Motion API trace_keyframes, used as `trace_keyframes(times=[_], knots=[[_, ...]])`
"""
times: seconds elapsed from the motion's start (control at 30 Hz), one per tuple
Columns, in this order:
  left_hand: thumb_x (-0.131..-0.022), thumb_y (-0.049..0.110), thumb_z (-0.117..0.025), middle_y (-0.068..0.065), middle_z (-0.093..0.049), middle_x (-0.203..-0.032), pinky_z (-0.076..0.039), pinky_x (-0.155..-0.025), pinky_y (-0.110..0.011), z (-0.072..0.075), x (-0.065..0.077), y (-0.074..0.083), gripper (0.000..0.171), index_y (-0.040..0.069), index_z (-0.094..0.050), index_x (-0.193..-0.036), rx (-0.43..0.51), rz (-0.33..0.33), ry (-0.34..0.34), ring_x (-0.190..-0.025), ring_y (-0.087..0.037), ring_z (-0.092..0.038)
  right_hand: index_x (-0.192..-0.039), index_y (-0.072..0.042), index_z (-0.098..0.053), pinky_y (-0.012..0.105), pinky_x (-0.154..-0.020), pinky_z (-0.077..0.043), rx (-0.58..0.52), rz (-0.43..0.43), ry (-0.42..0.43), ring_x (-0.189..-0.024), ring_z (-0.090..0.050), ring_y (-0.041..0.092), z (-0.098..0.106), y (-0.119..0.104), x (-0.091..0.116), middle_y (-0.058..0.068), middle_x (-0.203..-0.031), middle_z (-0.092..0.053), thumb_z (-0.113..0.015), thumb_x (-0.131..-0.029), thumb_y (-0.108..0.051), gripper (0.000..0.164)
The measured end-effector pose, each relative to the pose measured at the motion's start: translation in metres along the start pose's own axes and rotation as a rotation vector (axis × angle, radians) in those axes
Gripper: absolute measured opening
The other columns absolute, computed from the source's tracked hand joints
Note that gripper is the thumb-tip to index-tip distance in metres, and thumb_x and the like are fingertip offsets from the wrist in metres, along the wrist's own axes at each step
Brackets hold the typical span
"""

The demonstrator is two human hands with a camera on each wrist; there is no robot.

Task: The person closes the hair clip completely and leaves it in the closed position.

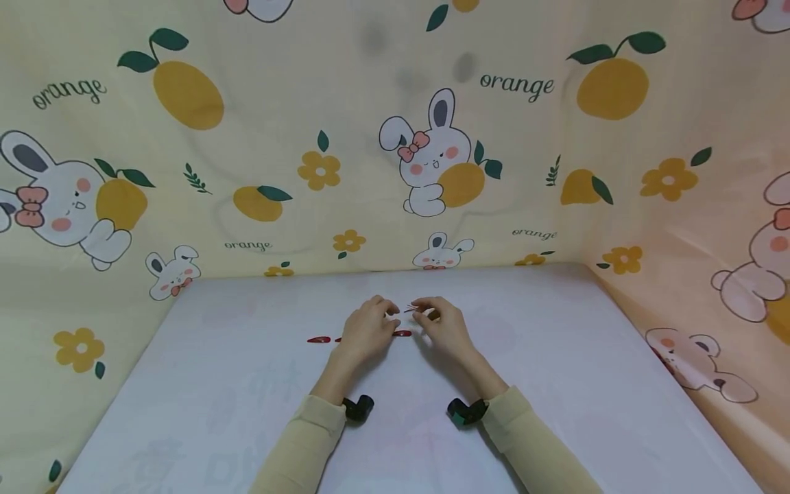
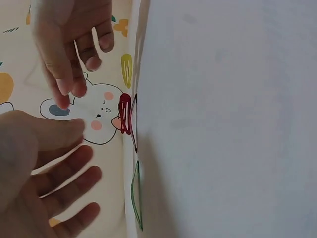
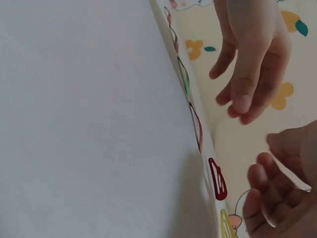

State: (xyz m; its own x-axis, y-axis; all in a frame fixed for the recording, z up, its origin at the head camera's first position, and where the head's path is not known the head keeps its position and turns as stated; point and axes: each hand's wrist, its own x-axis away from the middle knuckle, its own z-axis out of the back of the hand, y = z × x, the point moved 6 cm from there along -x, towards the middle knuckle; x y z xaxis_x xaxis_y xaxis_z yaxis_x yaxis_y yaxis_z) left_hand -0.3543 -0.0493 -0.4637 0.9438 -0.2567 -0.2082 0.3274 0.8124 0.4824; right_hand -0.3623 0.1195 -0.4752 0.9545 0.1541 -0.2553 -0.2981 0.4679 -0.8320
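In the head view my left hand point(image 1: 367, 329) and my right hand point(image 1: 446, 326) hover over the far middle of the white table, facing each other. Both wrist views show loosely bent fingers and nothing gripped, on the left hand point(image 2: 54, 173) and on the right hand point(image 3: 285, 191) alike. A dark red snap hair clip point(image 3: 218, 179) appears near the fingertips, apart from them. Beside it is a yellow hair clip point(image 2: 127, 70), close to the right hand. A green hair clip point(image 2: 136, 196) and another red hair clip point(image 1: 402, 333) lie in a row under the hands.
Further left in the row sits a red hair clip point(image 1: 319, 339), with another partly covered by the left hand. The white table point(image 1: 204, 412) meets a cloth backdrop point(image 1: 358, 82) printed with rabbits and oranges at its far edge.
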Motion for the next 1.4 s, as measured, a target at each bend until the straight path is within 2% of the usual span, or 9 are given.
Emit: trace_keyframes(times=[0.1,0.23,0.33,0.43,0.63,1.0,1.13,1.4], knots=[[-0.098,0.019,-0.073,-0.005,-0.068,-0.115,-0.056,-0.082,-0.043,0.003,-0.001,0.003,0.022,0.010,-0.074,-0.118,0.024,-0.010,0.041,-0.102,-0.025,-0.067,-0.121,-0.006,-0.073,0.027,-0.069,-0.053,0.004,0.016,0.041,-0.085,-0.069,0.022,0.007,0.003,-0.004,0.012,-0.108,-0.072,-0.072,-0.096,-0.006,0.025],[-0.099,0.018,-0.072,-0.006,-0.068,-0.115,-0.056,-0.081,-0.042,0.005,-0.004,0.007,0.022,0.010,-0.074,-0.119,0.044,-0.028,0.084,-0.101,-0.023,-0.067,-0.121,-0.004,-0.073,0.028,-0.070,-0.053,0.070,0.057,0.060,-0.083,-0.069,0.022,0.013,0.007,-0.011,0.013,-0.107,-0.072,-0.071,-0.096,-0.004,0.025],[-0.098,0.016,-0.072,-0.006,-0.068,-0.114,-0.056,-0.080,-0.041,0.007,-0.007,0.009,0.020,0.010,-0.074,-0.117,0.045,-0.042,0.110,-0.100,-0.023,-0.067,-0.120,-0.004,-0.073,0.033,-0.073,-0.054,0.130,0.092,0.054,-0.080,-0.068,0.022,0.016,0.008,-0.017,0.013,-0.106,-0.072,-0.071,-0.096,-0.003,0.024],[-0.098,0.015,-0.073,-0.006,-0.068,-0.113,-0.056,-0.079,-0.040,0.007,-0.010,0.009,0.019,0.009,-0.074,-0.116,0.050,-0.048,0.119,-0.100,-0.022,-0.067,-0.119,-0.004,-0.074,0.039,-0.076,-0.054,0.193,0.086,0.028,-0.082,-0.067,0.023,0.016,0.009,-0.022,0.012,-0.106,-0.073,-0.071,-0.096,-0.005,0.023],[-0.097,0.014,-0.074,-0.005,-0.068,-0.114,-0.056,-0.081,-0.039,0.001,-0.017,0.005,0.021,0.009,-0.074,-0.118,0.085,-0.006,0.082,-0.100,-0.022,-0.067,-0.115,-0.006,-0.075,0.042,-0.081,-0.055,0.335,0.040,-0.079,-0.089,-0.067,0.022,0.009,0.018,-0.031,0.009,-0.109,-0.075,-0.069,-0.098,-0.008,0.019],[-0.097,0.016,-0.072,-0.003,-0.068,-0.111,-0.055,-0.083,-0.039,-0.011,-0.026,-0.003,0.020,0.011,-0.074,-0.117,0.104,0.037,0.018,-0.098,-0.021,-0.065,-0.108,-0.007,-0.078,0.046,-0.089,-0.055,0.469,0.015,-0.206,-0.101,-0.069,0.027,0.000,0.021,-0.044,0.008,-0.106,-0.075,-0.071,-0.095,-0.008,0.014],[-0.097,0.017,-0.072,-0.004,-0.068,-0.112,-0.055,-0.082,-0.038,-0.013,-0.028,-0.005,0.020,0.011,-0.074,-0.116,0.085,0.037,-0.002,-0.097,-0.020,-0.066,-0.106,-0.008,-0.078,0.045,-0.086,-0.056,0.496,0.020,-0.226,-0.097,-0.069,0.025,-0.002,0.023,-0.047,0.007,-0.103,-0.075,-0.072,-0.094,-0.006,0.013],[-0.097,0.016,-0.072,-0.006,-0.069,-0.115,-0.056,-0.082,-0.039,-0.015,-0.035,-0.007,0.021,0.009,-0.073,-0.117,0.059,0.040,-0.038,-0.096,-0.020,-0.068,-0.100,-0.009,-0.079,0.042,-0.081,-0.056,0.505,0.059,-0.214,-0.091,-0.068,0.023,-0.003,0.018,-0.048,0.006,-0.099,-0.075,-0.072,-0.093,-0.004,0.010]])
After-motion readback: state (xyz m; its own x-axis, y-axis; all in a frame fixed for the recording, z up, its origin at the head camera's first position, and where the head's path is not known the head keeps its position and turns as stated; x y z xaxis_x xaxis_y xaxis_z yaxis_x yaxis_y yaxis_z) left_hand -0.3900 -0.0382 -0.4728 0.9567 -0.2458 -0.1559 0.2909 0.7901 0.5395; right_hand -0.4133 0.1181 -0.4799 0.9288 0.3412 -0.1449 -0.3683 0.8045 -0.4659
